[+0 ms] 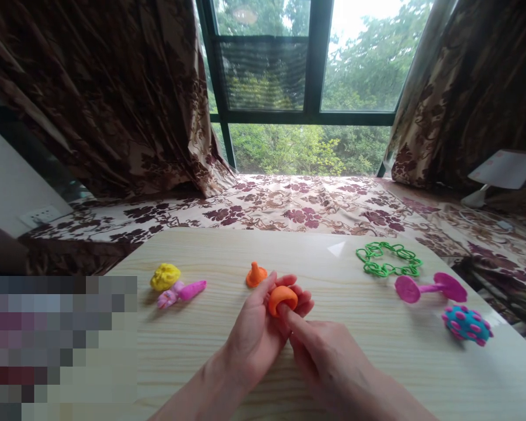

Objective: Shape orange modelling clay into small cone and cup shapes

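Note:
A hollowed lump of orange modelling clay (pixel 281 296) rests in my left hand (pixel 258 327), whose fingers curl up around its far side. The index finger of my right hand (pixel 324 345) presses into the hollow of the lump; the other right fingers are folded and partly hidden. Just beyond my left thumb, a second orange clay piece (pixel 256 276), wide at the base with a pointed knob on top, stands on the pale wooden table (pixel 193 356).
Left on the table lie a yellow clay lump (pixel 165 276) and a pink clay piece (pixel 182 293). At right are a green clay chain (pixel 388 260), a magenta dumbbell shape (pixel 432 287) and a blue, pink-dotted clay lump (pixel 467 324). A lamp (pixel 504 169) stands beyond.

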`<state>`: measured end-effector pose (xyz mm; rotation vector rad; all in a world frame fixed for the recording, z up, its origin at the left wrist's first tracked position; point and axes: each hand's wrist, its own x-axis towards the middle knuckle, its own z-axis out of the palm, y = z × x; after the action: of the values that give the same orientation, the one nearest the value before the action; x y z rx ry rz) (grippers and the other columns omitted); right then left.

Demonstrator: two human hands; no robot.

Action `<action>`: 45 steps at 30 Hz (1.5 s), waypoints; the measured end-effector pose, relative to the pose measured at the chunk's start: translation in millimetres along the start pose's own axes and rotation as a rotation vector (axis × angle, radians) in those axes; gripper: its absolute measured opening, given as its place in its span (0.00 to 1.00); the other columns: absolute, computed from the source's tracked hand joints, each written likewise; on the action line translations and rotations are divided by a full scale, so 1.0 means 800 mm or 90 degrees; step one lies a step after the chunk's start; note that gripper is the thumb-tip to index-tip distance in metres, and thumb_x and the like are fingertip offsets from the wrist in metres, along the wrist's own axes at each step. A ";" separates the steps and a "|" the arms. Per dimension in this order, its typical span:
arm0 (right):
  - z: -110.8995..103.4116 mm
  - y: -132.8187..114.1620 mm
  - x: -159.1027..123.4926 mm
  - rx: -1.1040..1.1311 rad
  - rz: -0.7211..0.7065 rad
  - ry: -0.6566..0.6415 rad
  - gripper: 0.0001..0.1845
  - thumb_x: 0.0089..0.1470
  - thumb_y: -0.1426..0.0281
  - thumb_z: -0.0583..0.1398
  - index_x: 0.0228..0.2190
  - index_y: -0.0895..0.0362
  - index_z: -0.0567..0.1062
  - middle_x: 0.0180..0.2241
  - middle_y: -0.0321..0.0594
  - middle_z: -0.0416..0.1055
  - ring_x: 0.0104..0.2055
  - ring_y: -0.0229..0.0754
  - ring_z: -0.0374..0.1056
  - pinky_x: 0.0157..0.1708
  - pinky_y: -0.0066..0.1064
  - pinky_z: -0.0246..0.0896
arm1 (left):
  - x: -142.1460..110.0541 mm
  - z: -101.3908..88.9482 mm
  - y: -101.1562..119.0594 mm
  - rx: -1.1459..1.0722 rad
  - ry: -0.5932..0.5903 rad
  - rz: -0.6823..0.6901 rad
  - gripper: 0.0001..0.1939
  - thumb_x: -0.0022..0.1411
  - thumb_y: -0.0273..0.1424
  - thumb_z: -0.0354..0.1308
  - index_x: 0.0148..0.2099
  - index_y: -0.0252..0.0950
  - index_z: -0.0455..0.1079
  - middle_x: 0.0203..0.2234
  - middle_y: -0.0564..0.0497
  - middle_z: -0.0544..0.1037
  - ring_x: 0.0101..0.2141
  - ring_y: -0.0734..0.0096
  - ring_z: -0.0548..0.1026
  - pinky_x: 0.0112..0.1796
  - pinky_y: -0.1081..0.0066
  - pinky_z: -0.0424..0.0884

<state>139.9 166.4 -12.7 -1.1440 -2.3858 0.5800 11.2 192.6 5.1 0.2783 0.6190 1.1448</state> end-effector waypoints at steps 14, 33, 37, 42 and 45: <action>-0.021 -0.001 0.006 0.263 0.048 -0.024 0.16 0.54 0.78 0.46 0.42 0.55 0.64 0.20 0.29 0.61 0.20 0.30 0.54 0.20 0.20 0.49 | -0.005 0.005 0.017 0.052 -0.082 -0.021 0.16 0.57 0.29 0.51 0.47 0.30 0.64 0.38 0.43 0.72 0.41 0.63 0.71 0.45 0.68 0.65; 0.001 0.003 0.001 -0.030 0.015 -0.011 0.30 0.47 0.77 0.49 0.53 0.54 0.55 0.29 0.37 0.69 0.26 0.37 0.60 0.25 0.27 0.51 | -0.006 0.006 0.006 0.008 -0.028 -0.003 0.10 0.56 0.32 0.52 0.37 0.30 0.68 0.30 0.46 0.73 0.33 0.67 0.73 0.45 0.62 0.66; -0.013 -0.001 0.003 0.124 0.025 -0.008 0.25 0.50 0.79 0.47 0.51 0.54 0.57 0.25 0.33 0.67 0.23 0.34 0.59 0.24 0.24 0.51 | -0.011 0.012 0.014 0.001 -0.075 -0.029 0.15 0.57 0.29 0.50 0.46 0.29 0.65 0.39 0.41 0.72 0.41 0.62 0.71 0.48 0.61 0.64; -0.026 -0.007 0.005 0.194 0.031 0.005 0.23 0.53 0.78 0.47 0.51 0.55 0.58 0.22 0.31 0.65 0.21 0.32 0.57 0.22 0.22 0.51 | -0.010 0.011 0.013 0.030 -0.067 -0.004 0.10 0.56 0.31 0.53 0.39 0.31 0.67 0.36 0.44 0.73 0.41 0.64 0.72 0.46 0.67 0.66; -0.020 -0.004 0.004 0.105 0.014 0.027 0.26 0.51 0.78 0.47 0.53 0.54 0.55 0.26 0.34 0.67 0.23 0.34 0.59 0.25 0.24 0.51 | -0.010 0.010 0.010 0.023 -0.047 -0.002 0.06 0.55 0.30 0.53 0.33 0.32 0.68 0.32 0.46 0.73 0.39 0.66 0.72 0.45 0.66 0.67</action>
<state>144.5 170.0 2.6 -1.1000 -2.2459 0.7376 7.6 189.9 18.4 0.3494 0.5752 1.1160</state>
